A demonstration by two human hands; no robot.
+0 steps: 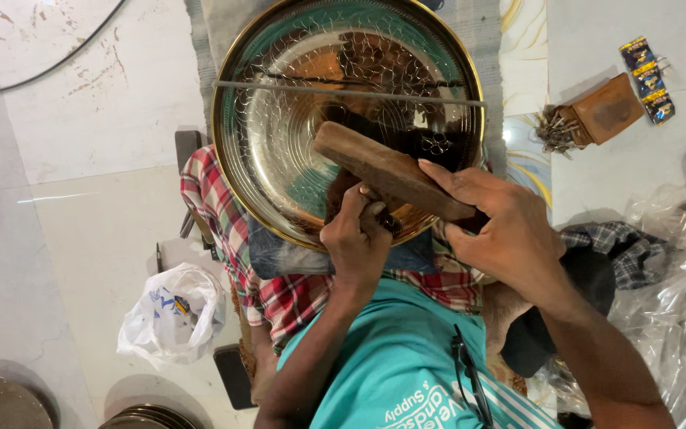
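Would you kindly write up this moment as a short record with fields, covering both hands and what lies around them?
Setting: person seated on a pale tiled floor, seen from above
Workpiece: round engraved brass plate resting over the lap on a red checked cloth
Left hand: grips a small dark tool against the plate's lower rim
Right hand: holds a brown wooden mallet block above the left hand
Nearby: white plastic bag lower left; brown leather wallet upper right; clear plastic sheeting at right
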